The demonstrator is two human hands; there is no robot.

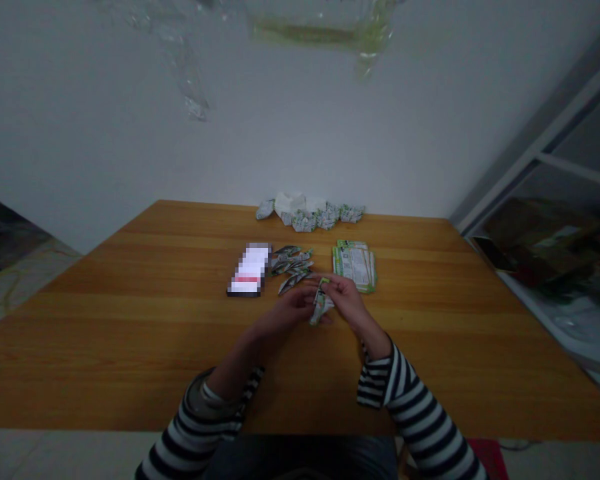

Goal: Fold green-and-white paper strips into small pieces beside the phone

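Observation:
Between my two hands is a small folded green-and-white printed packet (320,308), held upright and slightly tilted above the table. My right hand (349,300) pinches its upper edge between thumb and fingers. From the other side my left hand (295,305) is closed about it, some of its fingertips behind the packet. Just beyond lies a loose heap of similar folded packets (293,265). To the right of the heap, past my right hand, sits a stack of flat green-and-white packets (354,265).
A phone (250,270) with a lit, blurred screen lies left of the heap. Along the wall, at the table's (130,320) far edge, is a row of crumpled and pleated printed packets (305,219) with white pieces. Shelving (555,267) stands at right.

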